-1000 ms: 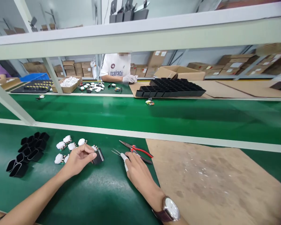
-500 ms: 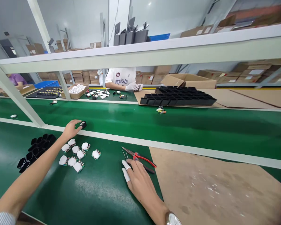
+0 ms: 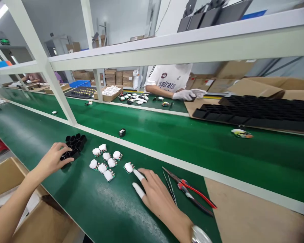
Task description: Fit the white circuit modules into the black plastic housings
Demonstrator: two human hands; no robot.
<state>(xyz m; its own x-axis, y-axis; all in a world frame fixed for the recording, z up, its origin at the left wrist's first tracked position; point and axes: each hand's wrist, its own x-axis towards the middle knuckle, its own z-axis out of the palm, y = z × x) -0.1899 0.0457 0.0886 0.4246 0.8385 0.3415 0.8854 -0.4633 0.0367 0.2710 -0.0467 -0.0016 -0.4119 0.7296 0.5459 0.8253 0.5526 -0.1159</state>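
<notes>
Head view: released filled case (image 3: 122,132) onto belt (image 3: 147,123), so apparently done with that piece, and shifted left hand (image 3: 53,158) to black shells (image 3: 82,139), with fingers half-curled over one, hold unclear, leaving right hand (image 3: 156,191) empty, spread beside nearest board (image 3: 128,167).

Left of the pliers (image 3: 180,184), the left hand (image 3: 53,157) partly hides black cases (image 3: 78,145). Below the pliers, the bottom edge crops a wristwatch (image 3: 199,235).

Shells (image 3: 78,145) left of circuit boards (image 3: 111,163), pliers (image 3: 181,184) right.
</notes>
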